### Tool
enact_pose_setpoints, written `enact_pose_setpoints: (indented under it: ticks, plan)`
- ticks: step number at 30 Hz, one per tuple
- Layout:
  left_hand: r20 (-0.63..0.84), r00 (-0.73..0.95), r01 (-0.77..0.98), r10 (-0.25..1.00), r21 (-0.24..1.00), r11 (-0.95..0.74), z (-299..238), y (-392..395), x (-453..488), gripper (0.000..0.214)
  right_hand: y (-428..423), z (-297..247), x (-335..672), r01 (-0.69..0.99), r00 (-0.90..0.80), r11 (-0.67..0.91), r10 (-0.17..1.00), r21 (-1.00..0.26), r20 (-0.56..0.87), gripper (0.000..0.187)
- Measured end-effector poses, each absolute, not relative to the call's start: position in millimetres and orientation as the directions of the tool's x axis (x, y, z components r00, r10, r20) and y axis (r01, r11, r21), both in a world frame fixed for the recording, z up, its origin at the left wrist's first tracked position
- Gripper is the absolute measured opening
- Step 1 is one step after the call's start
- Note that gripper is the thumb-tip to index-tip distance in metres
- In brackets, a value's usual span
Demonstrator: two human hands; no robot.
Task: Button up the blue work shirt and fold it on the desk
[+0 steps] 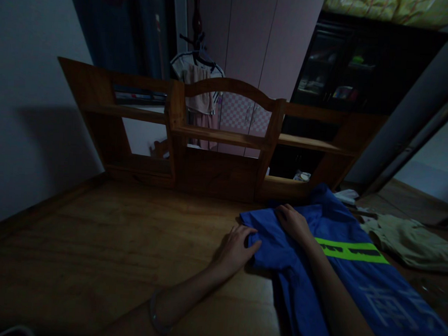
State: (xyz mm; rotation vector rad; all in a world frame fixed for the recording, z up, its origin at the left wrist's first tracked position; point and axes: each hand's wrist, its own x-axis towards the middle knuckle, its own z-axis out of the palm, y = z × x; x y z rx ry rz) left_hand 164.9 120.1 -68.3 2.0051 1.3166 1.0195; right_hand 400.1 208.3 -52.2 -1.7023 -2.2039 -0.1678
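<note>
A blue shirt with a bright green stripe and pale lettering lies spread on the wooden surface at the right. My left hand rests at the shirt's left edge, thumb and fingers pinched on the blue cloth. My right hand lies on top of the shirt near its upper left corner, fingers curled and pressing the cloth down. A bracelet sits on my left wrist.
A wooden headboard with open shelves stands along the far edge. An olive garment and a white cloth lie at the right. Behind are a pink wardrobe, hanging clothes and a dark cabinet.
</note>
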Motion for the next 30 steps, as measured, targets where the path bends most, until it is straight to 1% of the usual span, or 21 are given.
enact_pose_setpoints:
  ticks: [3, 5, 7, 9, 11, 13, 14, 16, 19, 21, 22, 25, 27, 28, 30]
  plan:
    - [0.301, 0.24, 0.439, 0.923, 0.814, -0.38, -65.2, 117.1, 167.2, 0.038, 208.4, -49.8, 397.4, 0.929, -0.208, 0.308, 0.893, -0.205, 0.399, 0.029]
    - [0.308, 0.27, 0.425, 0.912, 0.812, -0.4, -65.5, 115.2, 168.3, 0.048, 207.7, -46.1, 393.9, 0.879, -0.204, 0.368, 0.864, -0.302, 0.46, 0.031]
    - [0.33, 0.32, 0.422, 0.888, 0.789, -0.446, -66.9, 113.2, 169.2, 0.061, 205.5, -40.9, 389.3, 0.798, -0.205, 0.431, 0.851, -0.421, 0.484, 0.036]
    - [0.363, 0.383, 0.413, 0.849, 0.755, -0.509, -68.1, 111.1, 169.9, 0.065, 201.6, -35.6, 383.9, 0.684, -0.233, 0.474, 0.862, -0.554, 0.45, 0.045]
    - [0.396, 0.453, 0.398, 0.799, 0.712, -0.578, -68.8, 108.9, 170.4, 0.064, 197.4, -31.8, 378.8, 0.553, -0.29, 0.488, 0.873, -0.675, 0.393, 0.056]
    - [0.417, 0.512, 0.384, 0.751, 0.671, -0.634, -69.3, 107.0, 170.4, 0.063, 194.9, -30.6, 375.5, 0.438, -0.355, 0.483, 0.868, -0.758, 0.348, 0.065]
    - [0.425, 0.534, 0.377, 0.731, 0.654, -0.656, -69.4, 106.3, 170.2, 0.062, 194.7, -31.0, 374.7, 0.405, -0.379, 0.472, 0.866, -0.783, 0.327, 0.068]
    - [0.435, 0.565, 0.365, 0.701, 0.631, -0.685, -69.2, 105.0, 169.7, 0.062, 196.3, -33.1, 375.2, 0.391, -0.406, 0.447, 0.868, -0.805, 0.285, 0.063]
    - [0.415, 0.569, 0.37, 0.71, 0.642, -0.672, -66.0, 101.7, 169.3, 0.062, 199.7, -35.1, 378.3, 0.415, -0.387, 0.418, 0.885, -0.808, 0.259, 0.035]
    - [0.377, 0.55, 0.388, 0.745, 0.675, -0.627, -60.7, 97.9, 169.3, 0.061, 199.7, -33.0, 380.5, 0.369, -0.327, 0.372, 0.91, -0.852, 0.255, 0.02]
    - [0.361, 0.533, 0.391, 0.765, 0.697, -0.601, -57.2, 95.8, 169.3, 0.061, 198.8, -31.0, 381.7, 0.312, -0.288, 0.339, 0.924, -0.887, 0.252, 0.016]
    - [0.361, 0.459, 0.345, 0.812, 0.77, -0.537, -47.3, 91.9, 168.9, 0.065, 195.5, -23.3, 389.2, 0.044, -0.148, 0.247, 0.96, -0.968, 0.238, 0.016]
    - [0.362, 0.409, 0.279, 0.838, 0.824, -0.492, -44.9, 93.2, 168.7, 0.065, 195.5, -19.2, 400.4, -0.133, 0.005, 0.231, 0.973, -0.964, 0.232, 0.015]
    - [0.345, 0.396, 0.243, 0.851, 0.855, -0.459, -45.9, 95.1, 168.8, 0.062, 196.5, -17.9, 408.0, -0.207, 0.102, 0.246, 0.968, -0.947, 0.229, 0.012]
    - [0.276, 0.408, 0.18, 0.87, 0.91, -0.373, -51.5, 100.2, 169.5, 0.054, 199.7, -16.4, 426.0, -0.3, 0.28, 0.307, 0.933, -0.903, 0.225, 0.005]
